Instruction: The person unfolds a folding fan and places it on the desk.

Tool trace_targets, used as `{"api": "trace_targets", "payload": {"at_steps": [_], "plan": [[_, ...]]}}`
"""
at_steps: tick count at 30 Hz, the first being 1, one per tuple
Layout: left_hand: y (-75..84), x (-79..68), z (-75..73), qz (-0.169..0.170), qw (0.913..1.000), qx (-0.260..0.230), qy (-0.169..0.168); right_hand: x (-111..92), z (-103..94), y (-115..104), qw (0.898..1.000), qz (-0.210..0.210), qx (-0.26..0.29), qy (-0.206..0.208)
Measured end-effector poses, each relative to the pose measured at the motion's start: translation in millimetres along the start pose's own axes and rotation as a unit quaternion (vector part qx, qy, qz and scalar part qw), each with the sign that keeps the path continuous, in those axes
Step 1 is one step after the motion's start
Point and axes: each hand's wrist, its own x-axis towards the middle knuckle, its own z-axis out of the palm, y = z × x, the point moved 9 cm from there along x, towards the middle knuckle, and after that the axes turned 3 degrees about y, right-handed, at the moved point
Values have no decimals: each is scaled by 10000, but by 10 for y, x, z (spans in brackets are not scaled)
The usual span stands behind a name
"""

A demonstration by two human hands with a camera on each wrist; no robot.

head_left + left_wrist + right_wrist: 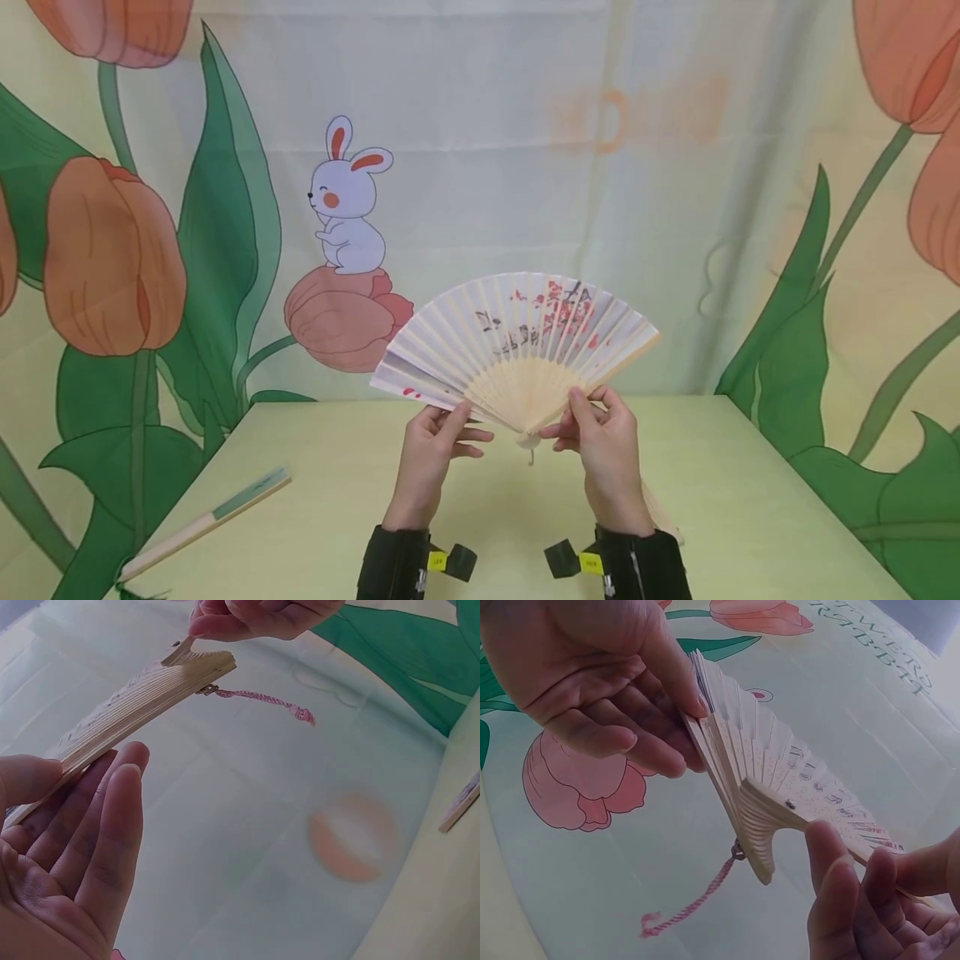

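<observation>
A folding fan is spread wide above the table, its pale pleated leaf printed with red blossoms and dark marks. Bamboo ribs meet at a pivot low in the middle, where a pink braided cord hangs. My left hand pinches the fan's left edge between thumb and fingers, its other fingers extended toward the pivot. On the opposite side, my right hand pinches the right outer rib close to the pivot. The right wrist view shows the left hand and right hand at opposite edges.
On the table, a folded fan with a green tassel lies slanted at the left. Another pale slat-like thing lies partly hidden behind the right forearm. A printed cloth with tulips and a rabbit hangs behind the table.
</observation>
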Motion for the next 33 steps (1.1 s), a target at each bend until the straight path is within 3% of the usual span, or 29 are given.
{"api": "trace_targets", "payload": {"at_steps": [16, 33], "plan": [[74, 33, 33, 6, 9999, 162, -12, 114, -32, 58, 9998, 109, 72, 163], [-219, -35, 135, -382, 9983, 387, -213, 139, -281, 288, 9964, 467, 216, 668]]}}
